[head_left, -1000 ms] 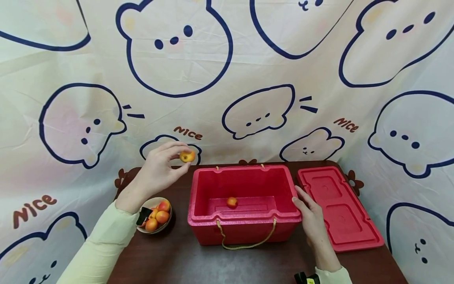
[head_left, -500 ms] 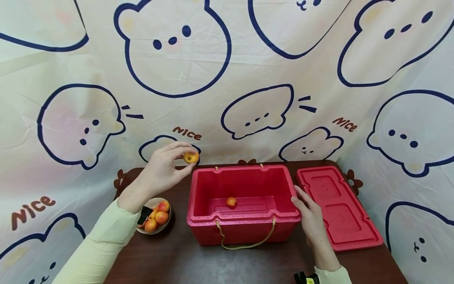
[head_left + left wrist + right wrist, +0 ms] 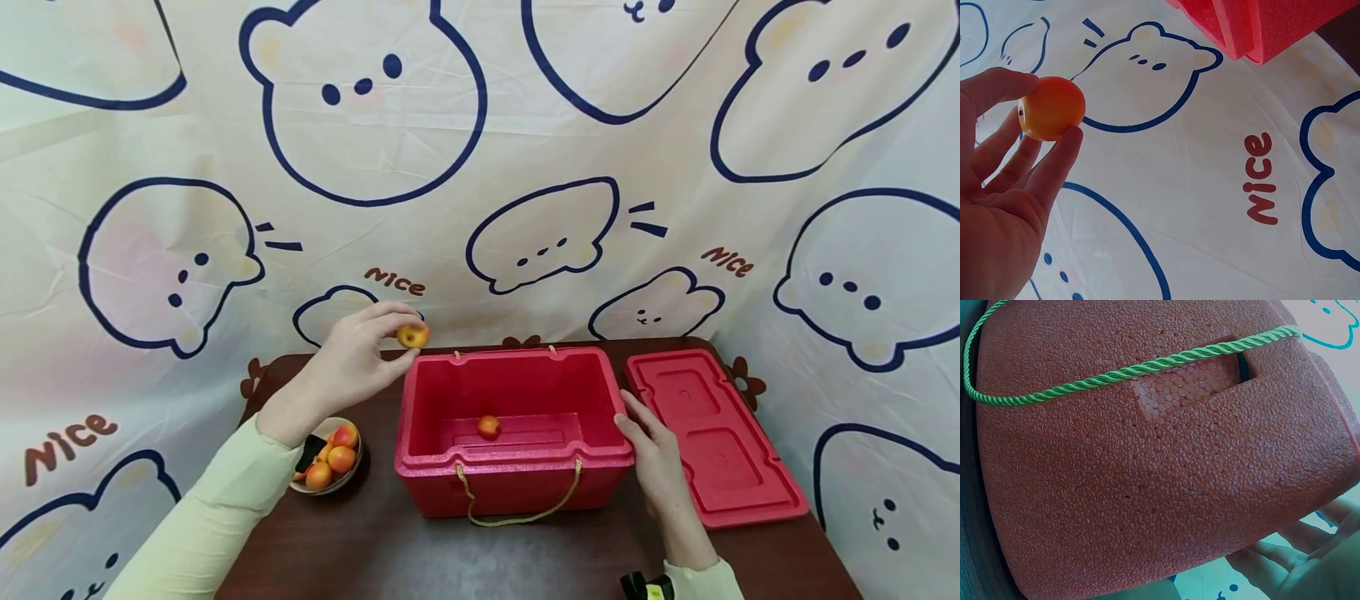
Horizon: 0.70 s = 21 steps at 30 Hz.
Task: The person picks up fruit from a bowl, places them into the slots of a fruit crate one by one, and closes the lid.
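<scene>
Pinching the fruit (image 3: 412, 336) between thumb and fingertips, our left hand (image 3: 354, 358) has it up by the far left corner of the box (image 3: 517, 492). From those fingers, the open top lies to the right and back toward us, long axis running left to right. Left wrist view shows a clear gap between fruit and box; how high it is, we honestly can't tell. Our right hand (image 3: 660, 467) is farther off, at the other end, fingers looking fairly straight against the outside. One loose fruit (image 3: 489, 427) sits inside the box, and the bowl (image 3: 341, 483) is off to our left.
</scene>
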Motion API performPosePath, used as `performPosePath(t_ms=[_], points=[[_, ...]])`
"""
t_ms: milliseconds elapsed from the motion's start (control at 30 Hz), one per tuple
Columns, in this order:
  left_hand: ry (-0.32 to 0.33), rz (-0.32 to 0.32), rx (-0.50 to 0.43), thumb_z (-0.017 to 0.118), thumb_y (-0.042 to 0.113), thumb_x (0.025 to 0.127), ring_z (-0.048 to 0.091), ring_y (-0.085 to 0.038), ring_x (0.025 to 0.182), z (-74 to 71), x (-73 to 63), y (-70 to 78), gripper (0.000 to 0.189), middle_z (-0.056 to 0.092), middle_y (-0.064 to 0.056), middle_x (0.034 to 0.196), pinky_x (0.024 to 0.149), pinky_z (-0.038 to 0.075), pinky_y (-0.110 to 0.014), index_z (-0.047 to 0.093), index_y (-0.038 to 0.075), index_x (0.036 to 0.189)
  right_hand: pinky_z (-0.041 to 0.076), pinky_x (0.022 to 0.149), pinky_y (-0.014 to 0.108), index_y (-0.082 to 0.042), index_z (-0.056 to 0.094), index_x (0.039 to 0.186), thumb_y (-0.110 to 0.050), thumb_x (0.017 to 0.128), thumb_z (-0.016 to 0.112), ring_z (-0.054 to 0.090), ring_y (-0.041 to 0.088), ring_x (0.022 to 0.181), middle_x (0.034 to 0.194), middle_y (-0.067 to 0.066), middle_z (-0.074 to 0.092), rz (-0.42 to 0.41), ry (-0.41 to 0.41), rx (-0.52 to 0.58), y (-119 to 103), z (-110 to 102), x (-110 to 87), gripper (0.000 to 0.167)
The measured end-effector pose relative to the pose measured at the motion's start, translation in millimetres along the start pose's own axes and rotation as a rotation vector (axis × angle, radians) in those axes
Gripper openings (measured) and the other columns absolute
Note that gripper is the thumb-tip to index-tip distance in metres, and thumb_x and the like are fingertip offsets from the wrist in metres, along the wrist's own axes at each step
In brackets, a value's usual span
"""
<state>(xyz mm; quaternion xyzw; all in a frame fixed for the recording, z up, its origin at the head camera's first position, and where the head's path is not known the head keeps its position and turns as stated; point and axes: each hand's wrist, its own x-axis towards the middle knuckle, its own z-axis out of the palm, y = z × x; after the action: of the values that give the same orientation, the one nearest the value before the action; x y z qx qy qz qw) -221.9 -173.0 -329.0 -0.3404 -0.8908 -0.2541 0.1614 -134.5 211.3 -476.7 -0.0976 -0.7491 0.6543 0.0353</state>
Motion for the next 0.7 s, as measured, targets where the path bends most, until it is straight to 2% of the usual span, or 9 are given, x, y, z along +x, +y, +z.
performPosePath(t_ms=[233, 467, 700], points=[[-0.028, 0.017, -0.013, 0.083, 0.006, 0.081, 0.065, -0.022, 0.103, 4.1, 3.9, 2.4, 0.031, 0.066, -0.008, 0.119, 0.081, 0.061, -0.039, 0.073, 0.009, 0.111, 0.054, 0.086, 0.019, -0.024, 0.044, 0.154, -0.032, 0.103, 0.057, 0.057, 0.013, 0.119, 0.155, 0.006, 0.045, -0.002, 0.000, 0.000, -0.1, 0.5, 0.4, 0.053], [-0.071, -0.005, -0.005, 0.083, 0.008, 0.081, 0.064, -0.022, 0.103, 6.5, 7.9, 6.2, 0.032, 0.065, -0.007, 0.120, 0.080, 0.061, -0.037, 0.072, 0.011, 0.112, 0.054, 0.086, 0.019, -0.024, 0.043, 0.154, -0.031, 0.103, 0.056, 0.057, 0.014, 0.119, 0.155, 0.007, 0.045, 0.003, 0.002, -0.002, -1.1, 0.7, 0.1, 0.053], [-0.100, 0.017, -0.023, 0.083, 0.005, 0.080, 0.063, -0.020, 0.098, 9.8, 9.9, 9.2, 0.033, 0.065, -0.006, 0.116, 0.079, 0.061, -0.036, 0.073, 0.011, 0.111, 0.053, 0.088, 0.019, -0.022, 0.043, 0.155, -0.032, 0.104, 0.056, 0.052, 0.028, 0.129, 0.156, 0.008, 0.044, 0.004, -0.002, 0.010, -1.5, 1.0, -0.8, 0.053]])
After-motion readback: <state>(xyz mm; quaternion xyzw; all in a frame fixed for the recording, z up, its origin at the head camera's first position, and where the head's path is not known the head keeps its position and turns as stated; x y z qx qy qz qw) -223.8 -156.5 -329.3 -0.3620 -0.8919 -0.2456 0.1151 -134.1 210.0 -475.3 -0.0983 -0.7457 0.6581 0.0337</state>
